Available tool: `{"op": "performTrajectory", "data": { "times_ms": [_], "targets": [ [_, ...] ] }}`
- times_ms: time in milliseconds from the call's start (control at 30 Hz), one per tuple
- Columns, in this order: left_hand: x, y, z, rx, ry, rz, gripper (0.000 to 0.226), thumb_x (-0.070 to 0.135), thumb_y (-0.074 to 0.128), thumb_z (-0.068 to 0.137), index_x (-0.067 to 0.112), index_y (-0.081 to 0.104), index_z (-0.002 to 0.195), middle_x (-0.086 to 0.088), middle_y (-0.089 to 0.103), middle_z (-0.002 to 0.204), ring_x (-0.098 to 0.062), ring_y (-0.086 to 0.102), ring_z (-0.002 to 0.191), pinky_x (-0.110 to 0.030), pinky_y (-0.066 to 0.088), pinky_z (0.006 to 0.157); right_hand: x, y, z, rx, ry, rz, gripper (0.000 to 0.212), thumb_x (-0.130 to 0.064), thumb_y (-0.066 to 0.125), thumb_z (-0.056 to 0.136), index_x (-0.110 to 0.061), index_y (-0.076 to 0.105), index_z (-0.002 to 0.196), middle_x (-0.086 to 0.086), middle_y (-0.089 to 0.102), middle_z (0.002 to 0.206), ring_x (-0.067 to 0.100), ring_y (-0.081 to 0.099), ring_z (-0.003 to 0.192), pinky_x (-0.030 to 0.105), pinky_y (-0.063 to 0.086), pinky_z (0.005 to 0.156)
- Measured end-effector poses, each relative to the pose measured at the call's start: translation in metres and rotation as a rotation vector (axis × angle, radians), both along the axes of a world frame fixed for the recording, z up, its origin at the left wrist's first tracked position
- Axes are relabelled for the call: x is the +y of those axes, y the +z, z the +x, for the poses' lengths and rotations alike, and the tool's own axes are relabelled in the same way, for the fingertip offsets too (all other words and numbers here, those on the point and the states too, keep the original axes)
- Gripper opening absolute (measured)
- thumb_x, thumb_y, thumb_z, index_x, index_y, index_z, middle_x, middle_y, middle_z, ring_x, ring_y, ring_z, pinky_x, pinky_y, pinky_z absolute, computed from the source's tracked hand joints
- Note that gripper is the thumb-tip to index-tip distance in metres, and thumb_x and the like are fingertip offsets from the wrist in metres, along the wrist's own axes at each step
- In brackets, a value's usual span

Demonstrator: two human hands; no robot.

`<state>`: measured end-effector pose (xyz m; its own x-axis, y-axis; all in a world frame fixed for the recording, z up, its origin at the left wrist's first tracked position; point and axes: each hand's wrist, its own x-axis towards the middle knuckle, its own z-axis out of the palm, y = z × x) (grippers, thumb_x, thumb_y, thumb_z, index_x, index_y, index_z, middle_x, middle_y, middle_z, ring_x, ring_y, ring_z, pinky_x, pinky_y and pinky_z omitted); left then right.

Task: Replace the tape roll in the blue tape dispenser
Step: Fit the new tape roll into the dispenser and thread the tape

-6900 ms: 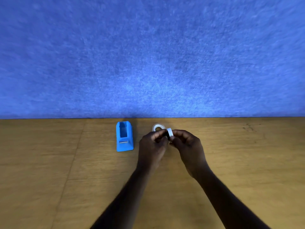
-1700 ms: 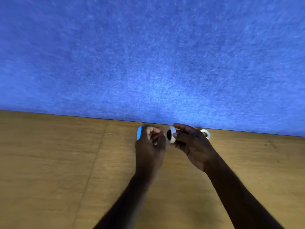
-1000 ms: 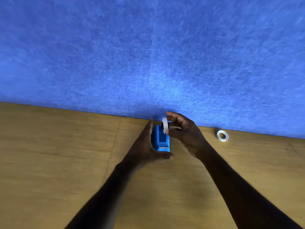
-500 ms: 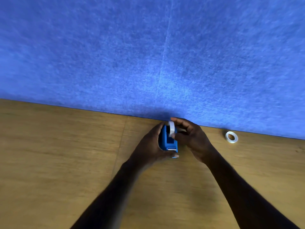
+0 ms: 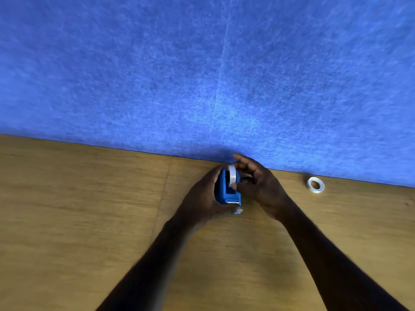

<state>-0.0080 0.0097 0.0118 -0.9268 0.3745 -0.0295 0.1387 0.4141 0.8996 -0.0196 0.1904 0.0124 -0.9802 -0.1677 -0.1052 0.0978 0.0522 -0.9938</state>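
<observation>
The blue tape dispenser [image 5: 226, 191] stands on the wooden table [image 5: 89, 221] close to the blue wall. My left hand [image 5: 202, 198] wraps around its left side and front, thumb under the cutter end. A white tape roll [image 5: 232, 177] stands on edge in the dispenser's slot, its upper half sticking out. My right hand [image 5: 260, 185] pinches the roll from the right side, with the forefinger stretched out over it. A second, nearly used-up tape ring [image 5: 316, 184] lies flat on the table to the right, apart from both hands.
A blue felt wall [image 5: 213, 75] rises straight behind the table's far edge, just beyond the dispenser. A seam in the tabletop [image 5: 164, 194] runs left of my left hand.
The roll in my right hand has sunk lower into the dispenser's slot. My left hand keeps its hold on the dispenser. The view has shifted slightly.
</observation>
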Motion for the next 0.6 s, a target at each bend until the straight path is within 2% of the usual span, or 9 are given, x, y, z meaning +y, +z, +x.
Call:
{"op": "performTrajectory", "data": {
  "times_ms": [67, 133, 300, 367, 500, 600],
  "targets": [
    [-0.001, 0.000, 0.000, 0.011, 0.002, -0.010, 0.087, 0.026, 0.089, 0.065, 0.070, 0.031, 0.111, 0.055, 0.047, 0.102, 0.034, 0.044, 0.100, 0.007, 0.034, 0.077, 0.000, 0.000, 0.000, -0.002, -0.004, -0.002, 0.068, 0.002, 0.074, 0.073, -0.027, 0.054, 0.132, -0.002, 0.064, 0.114, 0.014, 0.064, 0.101, 0.029, 0.052, 0.084],
    [-0.001, 0.000, 0.000, 0.019, 0.007, -0.010, 0.086, 0.026, 0.088, 0.066, 0.069, 0.031, 0.113, 0.051, 0.047, 0.104, 0.035, 0.043, 0.101, 0.008, 0.034, 0.077, 0.000, 0.000, 0.000, 0.002, -0.007, 0.002, 0.067, 0.003, 0.075, 0.074, -0.026, 0.055, 0.131, 0.003, 0.063, 0.117, 0.015, 0.064, 0.101, 0.030, 0.051, 0.086],
    [-0.001, -0.001, 0.001, 0.025, 0.008, -0.001, 0.087, 0.028, 0.087, 0.066, 0.051, 0.035, 0.132, 0.044, 0.049, 0.107, 0.033, 0.045, 0.100, 0.007, 0.035, 0.077, 0.000, -0.002, 0.000, 0.020, -0.015, 0.026, 0.067, 0.005, 0.074, 0.076, -0.027, 0.054, 0.131, 0.001, 0.062, 0.115, 0.015, 0.063, 0.101, 0.030, 0.053, 0.086],
    [-0.002, -0.001, 0.001, 0.035, 0.003, -0.009, 0.087, 0.030, 0.087, 0.067, 0.052, 0.033, 0.132, 0.045, 0.048, 0.108, 0.033, 0.044, 0.100, 0.007, 0.035, 0.077, 0.000, -0.002, 0.000, 0.027, -0.015, 0.054, 0.067, 0.004, 0.074, 0.076, -0.026, 0.054, 0.132, 0.003, 0.062, 0.117, 0.016, 0.063, 0.102, 0.032, 0.053, 0.088],
    [-0.003, -0.002, 0.001, 0.031, -0.005, -0.012, 0.090, 0.034, 0.086, 0.066, 0.045, 0.036, 0.140, 0.043, 0.048, 0.111, 0.031, 0.046, 0.103, 0.006, 0.036, 0.079, 0.001, 0.004, -0.002, 0.039, 0.025, 0.166, 0.071, 0.001, 0.074, 0.077, -0.026, 0.048, 0.137, -0.001, 0.060, 0.119, 0.015, 0.062, 0.108, 0.029, 0.054, 0.087],
    [-0.003, -0.003, 0.001, 0.045, -0.001, -0.028, 0.090, 0.035, 0.087, 0.066, 0.042, 0.037, 0.140, 0.045, 0.046, 0.108, 0.034, 0.043, 0.101, 0.007, 0.034, 0.079, 0.002, 0.008, -0.003, 0.067, 0.040, 0.217, 0.069, -0.007, 0.075, 0.078, -0.028, 0.047, 0.137, -0.007, 0.061, 0.118, 0.009, 0.061, 0.109, 0.028, 0.053, 0.090]
  ]
}}
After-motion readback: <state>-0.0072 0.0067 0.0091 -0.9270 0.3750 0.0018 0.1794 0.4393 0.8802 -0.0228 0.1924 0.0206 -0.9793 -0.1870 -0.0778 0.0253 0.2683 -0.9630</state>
